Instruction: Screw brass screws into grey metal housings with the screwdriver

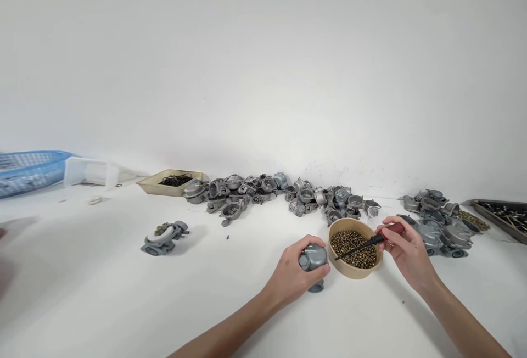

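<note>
Screwdriver [368, 243] over the screws [349, 248], metal part [316, 256] in the other grip

From where I stand, the person's left hand [294, 267] is curled around the metal part on the desk [123, 303], just beside the tan bowl [356, 274]. Fingers and thumb cover much of it; a rounded top and a lower end show, but I can't see what lies beneath the palm.

The right hand [407, 245] pinches the screwdriver by its red handle, partly hidden behind the fingers. Its dark shaft slants down across the bowl, and I can't tell whether the tip touches the brass-coloured screws.

Similar parts lie heaped along the wall [263, 72], overlapping so much that single pieces are hard to pick out. The right-hand heap [440, 226] partly blocks a scatter of small brass bits [473, 221]. A lone part with a white ring [162, 237] sits apart on the left.

Further left, the blue basket [33, 174] is cut off by my edge of view, as is the dark tray [500, 218] at far right. The black strands in the shallow tray [148, 185] blur together. A smeared shape [4, 262] at the left edge is unreadable.
</note>
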Available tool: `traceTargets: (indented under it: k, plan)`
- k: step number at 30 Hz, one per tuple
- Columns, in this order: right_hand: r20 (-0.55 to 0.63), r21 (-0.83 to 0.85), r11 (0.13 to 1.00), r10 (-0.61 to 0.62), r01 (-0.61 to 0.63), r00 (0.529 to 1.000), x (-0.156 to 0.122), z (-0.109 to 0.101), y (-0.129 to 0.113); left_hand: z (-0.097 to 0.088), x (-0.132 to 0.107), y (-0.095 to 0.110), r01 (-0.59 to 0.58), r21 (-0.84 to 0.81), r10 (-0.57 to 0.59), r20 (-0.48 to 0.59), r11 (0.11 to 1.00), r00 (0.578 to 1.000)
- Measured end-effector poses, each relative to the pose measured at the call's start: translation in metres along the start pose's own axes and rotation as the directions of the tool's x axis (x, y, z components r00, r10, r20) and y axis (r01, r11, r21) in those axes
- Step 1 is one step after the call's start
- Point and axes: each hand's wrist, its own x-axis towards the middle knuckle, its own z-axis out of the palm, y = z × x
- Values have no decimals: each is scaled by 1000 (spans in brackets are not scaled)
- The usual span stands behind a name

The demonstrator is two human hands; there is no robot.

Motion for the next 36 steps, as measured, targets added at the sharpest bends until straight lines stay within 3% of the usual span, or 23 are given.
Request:
traceTargets:
  k: [8, 24, 30, 36]
  plan:
    - [25, 16, 999, 33, -34, 999, -16, 21, -4, -7, 0, 1, 4, -29, -2, 82, 1000, 997]
    - [46, 2, 997, 79, -79, 996, -16, 22, -6, -11, 0, -2, -11, 42, 6, 104, 999, 995]
    - [41, -12, 998, 60, -59, 997, -14, 18, -3, -13, 2, -6, -52, 88, 44, 95, 995, 995]
    - [60, -27, 1000, 0, 2, 998, -1, 0, 3, -13, 3, -8, -72, 102, 63, 97, 992, 993]
